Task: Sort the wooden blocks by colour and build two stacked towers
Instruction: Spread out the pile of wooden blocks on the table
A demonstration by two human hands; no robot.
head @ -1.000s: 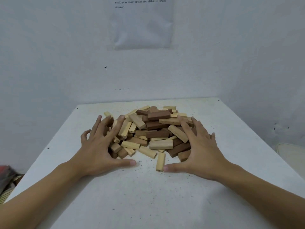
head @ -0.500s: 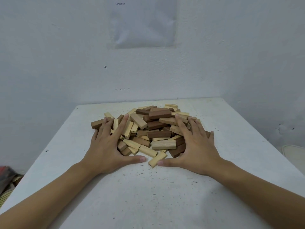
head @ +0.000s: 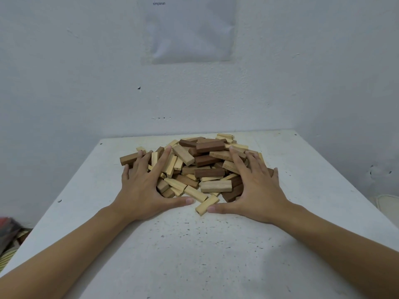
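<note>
A loose heap of wooden blocks (head: 199,167), pale and dark brown mixed, lies at the far middle of the white table (head: 194,251). My left hand (head: 143,186) presses flat against the heap's left side, fingers spread and straight. On the heap's right side my right hand (head: 254,188) lies the same way, fingers spread over the blocks. Both thumbs point inward along the heap's near edge. A pale block (head: 206,205) lies loose between the two thumbs. A dark brown block (head: 129,159) sticks out at the far left, past my left fingertips.
The table stands in a corner, with white walls behind and to the right. A paper sheet (head: 190,29) hangs on the back wall. Some striped and dark things (head: 8,236) lie on the floor at the left.
Both hands have slid forward and inward, pushing the blocks into a tighter heap. A dark block has come into view at the far left of the heap.
</note>
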